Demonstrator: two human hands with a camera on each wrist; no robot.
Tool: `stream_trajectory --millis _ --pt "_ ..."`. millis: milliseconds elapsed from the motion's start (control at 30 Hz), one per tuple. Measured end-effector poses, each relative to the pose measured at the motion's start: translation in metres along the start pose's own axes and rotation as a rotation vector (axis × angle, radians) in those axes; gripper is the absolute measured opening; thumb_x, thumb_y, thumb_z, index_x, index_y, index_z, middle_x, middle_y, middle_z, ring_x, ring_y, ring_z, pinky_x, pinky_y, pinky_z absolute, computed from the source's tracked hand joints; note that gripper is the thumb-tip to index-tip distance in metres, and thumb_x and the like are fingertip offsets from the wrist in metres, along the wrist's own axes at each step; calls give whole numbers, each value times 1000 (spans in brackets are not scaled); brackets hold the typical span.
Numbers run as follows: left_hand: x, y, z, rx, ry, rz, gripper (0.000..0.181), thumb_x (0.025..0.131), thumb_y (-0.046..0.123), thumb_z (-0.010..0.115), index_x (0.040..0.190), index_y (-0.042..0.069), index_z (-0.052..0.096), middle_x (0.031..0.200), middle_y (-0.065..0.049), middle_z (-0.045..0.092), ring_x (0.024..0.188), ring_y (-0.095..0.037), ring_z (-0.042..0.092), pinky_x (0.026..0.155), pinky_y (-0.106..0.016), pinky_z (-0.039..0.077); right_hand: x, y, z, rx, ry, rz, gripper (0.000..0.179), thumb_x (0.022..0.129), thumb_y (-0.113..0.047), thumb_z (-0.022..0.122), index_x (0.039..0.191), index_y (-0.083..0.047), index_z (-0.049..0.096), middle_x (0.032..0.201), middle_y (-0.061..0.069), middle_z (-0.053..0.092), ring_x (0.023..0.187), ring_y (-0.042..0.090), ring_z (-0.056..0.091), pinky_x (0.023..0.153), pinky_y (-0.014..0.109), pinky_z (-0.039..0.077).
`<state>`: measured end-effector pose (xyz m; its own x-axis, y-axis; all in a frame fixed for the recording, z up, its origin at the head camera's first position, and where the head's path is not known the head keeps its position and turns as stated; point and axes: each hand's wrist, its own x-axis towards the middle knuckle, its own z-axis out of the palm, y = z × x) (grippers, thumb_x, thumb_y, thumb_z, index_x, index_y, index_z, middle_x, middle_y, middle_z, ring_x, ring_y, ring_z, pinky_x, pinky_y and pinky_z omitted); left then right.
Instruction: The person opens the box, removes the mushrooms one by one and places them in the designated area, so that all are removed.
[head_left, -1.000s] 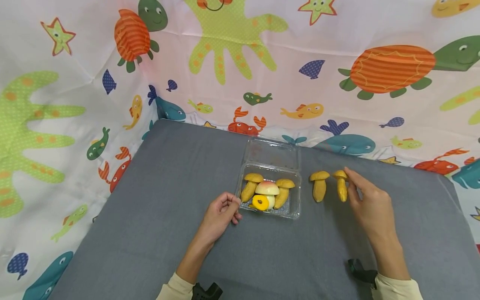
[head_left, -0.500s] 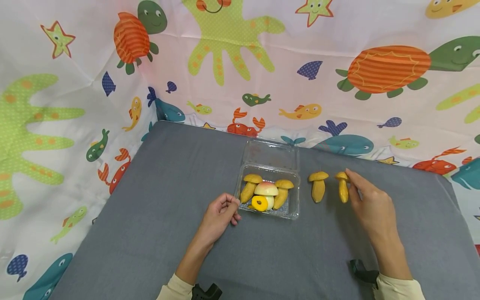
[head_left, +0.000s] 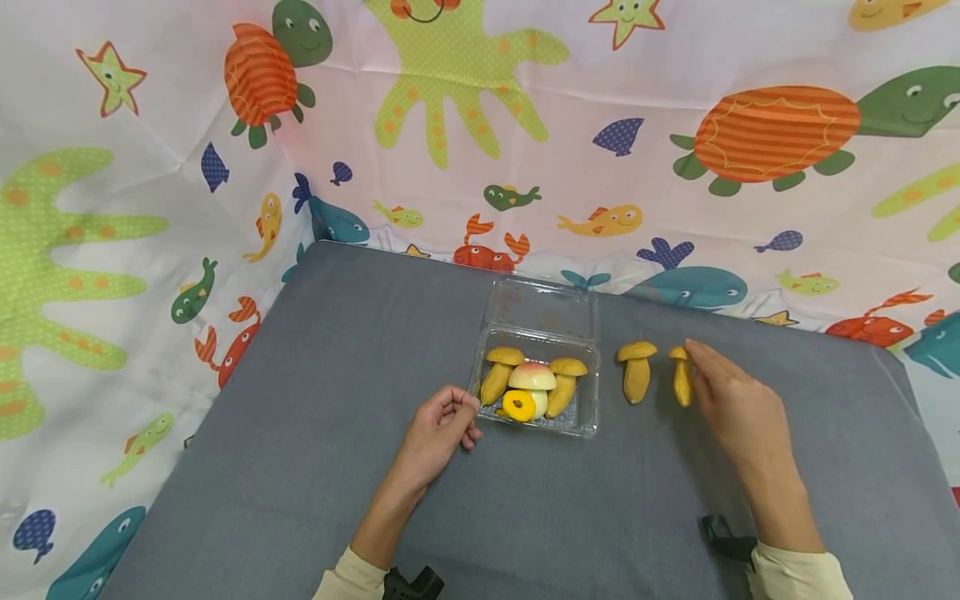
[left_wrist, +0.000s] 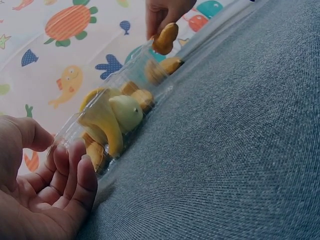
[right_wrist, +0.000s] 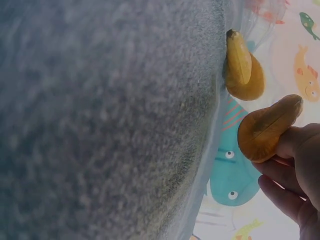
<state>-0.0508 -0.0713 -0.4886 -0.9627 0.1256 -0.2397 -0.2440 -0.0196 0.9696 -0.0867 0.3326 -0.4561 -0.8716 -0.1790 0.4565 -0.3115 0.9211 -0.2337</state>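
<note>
My right hand (head_left: 746, 417) pinches a yellow-brown toy mushroom (head_left: 682, 379) by its cap; the right wrist view shows this mushroom (right_wrist: 267, 130) at my fingertips, lifted off the cloth. A similar mushroom (head_left: 637, 372) lies just left of it. My left hand (head_left: 442, 429) pinches the near left rim of a clear plastic clamshell box (head_left: 588, 421), whose lid is folded back. Inside are two yellow-brown mushrooms, one at the left (head_left: 497, 377) and one at the right (head_left: 566, 387). Between them lie a pale mushroom with a pinkish cap (head_left: 532, 377) and a bright yellow piece with a dark-centred round end (head_left: 519, 406).
A grey cloth (head_left: 337, 358) covers the table. Behind it and along the left hangs a white curtain (head_left: 442, 200) printed with sea animals, close behind the box's lid. Dark straps sit at both wrists, by the cream sleeves (head_left: 798, 575).
My right hand has tilted its mushroom a little and turned slightly over it, covering more of the cap. The left hand and the box have stayed in place.
</note>
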Motion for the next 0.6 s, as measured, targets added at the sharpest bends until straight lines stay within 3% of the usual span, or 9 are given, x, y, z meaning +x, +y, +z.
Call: stream_trajectory --millis 200,600 --pt "0 -1 0 0 -1 1 13 106 15 64 108 2 67 87 -16 66 78 -33 70 69 -29 60 1 3 2 -28 -32 -23 51 89 6 76 139 -2 67 132 19 71 93 49 73 65 65 57" --pt "0 -2 0 2 1 8 13 106 15 64 108 3 67 86 -16 66 78 -33 70 68 -29 60 9 8 4 -44 -107 -66 50 87 6 79 136 1 67 129 22 71 101 50 72 71 67 57"
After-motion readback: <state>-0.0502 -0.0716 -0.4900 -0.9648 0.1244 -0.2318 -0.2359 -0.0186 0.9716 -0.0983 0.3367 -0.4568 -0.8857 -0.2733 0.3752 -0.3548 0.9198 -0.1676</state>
